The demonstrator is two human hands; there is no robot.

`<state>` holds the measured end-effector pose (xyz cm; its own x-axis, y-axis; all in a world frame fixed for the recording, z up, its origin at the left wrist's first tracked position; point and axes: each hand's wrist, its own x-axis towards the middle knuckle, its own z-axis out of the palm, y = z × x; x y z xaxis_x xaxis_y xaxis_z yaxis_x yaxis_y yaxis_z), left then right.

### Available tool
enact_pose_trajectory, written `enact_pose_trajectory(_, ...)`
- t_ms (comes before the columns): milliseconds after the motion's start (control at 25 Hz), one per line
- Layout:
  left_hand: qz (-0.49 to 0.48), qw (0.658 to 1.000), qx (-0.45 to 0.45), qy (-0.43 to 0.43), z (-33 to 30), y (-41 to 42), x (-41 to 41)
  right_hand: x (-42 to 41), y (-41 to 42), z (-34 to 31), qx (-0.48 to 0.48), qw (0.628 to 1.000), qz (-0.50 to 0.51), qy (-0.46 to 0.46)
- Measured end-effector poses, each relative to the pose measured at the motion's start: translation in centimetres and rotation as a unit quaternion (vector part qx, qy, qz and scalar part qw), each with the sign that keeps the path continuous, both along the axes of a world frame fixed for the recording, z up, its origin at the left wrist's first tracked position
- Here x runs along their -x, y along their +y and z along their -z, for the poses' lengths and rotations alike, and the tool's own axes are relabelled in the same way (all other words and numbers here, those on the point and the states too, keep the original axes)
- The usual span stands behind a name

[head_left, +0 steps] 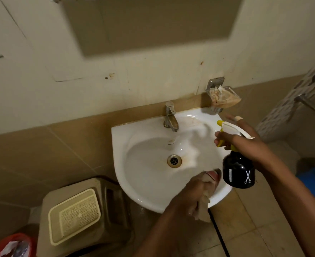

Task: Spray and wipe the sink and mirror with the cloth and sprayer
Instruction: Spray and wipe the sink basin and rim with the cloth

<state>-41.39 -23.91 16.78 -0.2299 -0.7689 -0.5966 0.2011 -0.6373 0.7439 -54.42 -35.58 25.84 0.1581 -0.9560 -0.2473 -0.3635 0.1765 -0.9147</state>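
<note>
Head view: right hand (245,138) grips the black sprayer with yellow nozzle (236,164) over the white ceramic sink (134,182); left hand (191,193) clutches the beige cloth (203,206) at the near rim. Nozzle points far-left, so mist may hit the wall.

Right hand (245,138) grips the black sprayer (238,169) at frame right, nozzle aimed over the white sink (153,179). Left hand (193,193) presses a beige cloth (204,204) on the sink's lower rim, mirror (153,23) up top.
</note>
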Motion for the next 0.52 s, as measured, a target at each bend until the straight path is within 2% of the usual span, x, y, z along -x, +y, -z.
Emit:
enact_pose_trajectory(80, -0.115, 0.993, -0.002, -0.029, 1.1, -0.5, -3.0, -0.4, 0.3, -0.6, 0.018, 0.999, -0.035, -0.003)
enact_pose_trajectory(160, -0.219, 0.956, 0.027, -0.193, 1.8, -1.0, -7.3, -0.9, 1.1, -0.6, 0.018, 0.997, -0.076, -0.002)
enact_pose_trajectory(200, -0.238, 0.921, 0.043, -0.307, 2.6, -1.4, -9.3, -1.2, 1.6, -0.2, 0.016, 0.995, -0.099, 0.004)
enact_pose_trajectory(280, -0.185, 0.832, 0.045, -0.521, 4.8, -2.0, -11.7, -1.9, 2.5, 1.0, 0.006, 0.991, -0.134, 0.016)
enact_pose_trajectory(320, -0.156, 0.792, 0.052, -0.587, 6.0, -2.2, -12.5, -2.2, 2.8, 1.5, 0.002, 0.989, -0.145, 0.018)
enact_pose_trajectory(360, -0.114, 0.773, 0.049, -0.622, 6.6, -2.6, -12.9, -2.3, 3.0, 2.2, 0.0, 0.988, -0.155, 0.024)
enact_pose_trajectory(440, -0.031, 0.772, 0.034, -0.633, 8.3, -3.3, -12.8, -2.3, 3.2, 3.1, -0.003, 0.984, -0.172, 0.036)
enact_pose_trajectory(520, 0.029, 0.755, 0.026, -0.655, 10.2, -4.0, -11.9, -1.7, 3.3, 3.5, -0.014, 0.983, -0.179, 0.041)
